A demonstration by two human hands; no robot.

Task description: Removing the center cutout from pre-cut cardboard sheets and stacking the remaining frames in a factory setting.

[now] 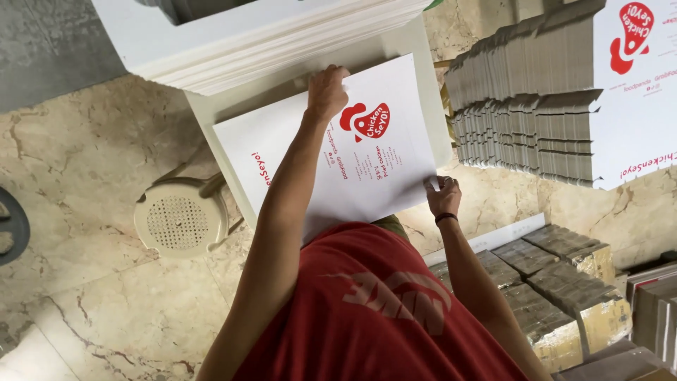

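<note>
A marble floor (106, 282) surrounds a white worktop (211, 113) where a flat white carton sheet (296, 148) with red print lies. The left hand (326, 92) curls over the sheet's far edge; the right hand (443, 195) pinches its near corner. Stacked carton blanks (522, 106) stand just beside, a perforated beige stool (180, 219) below.

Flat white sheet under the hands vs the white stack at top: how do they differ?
The sheet is single, with red print showing; the stack is many layers, seen edge-on, with no print visible there. The left hand and right hand grip the sheet; neither touches the stack. Both are white flat board.
</note>
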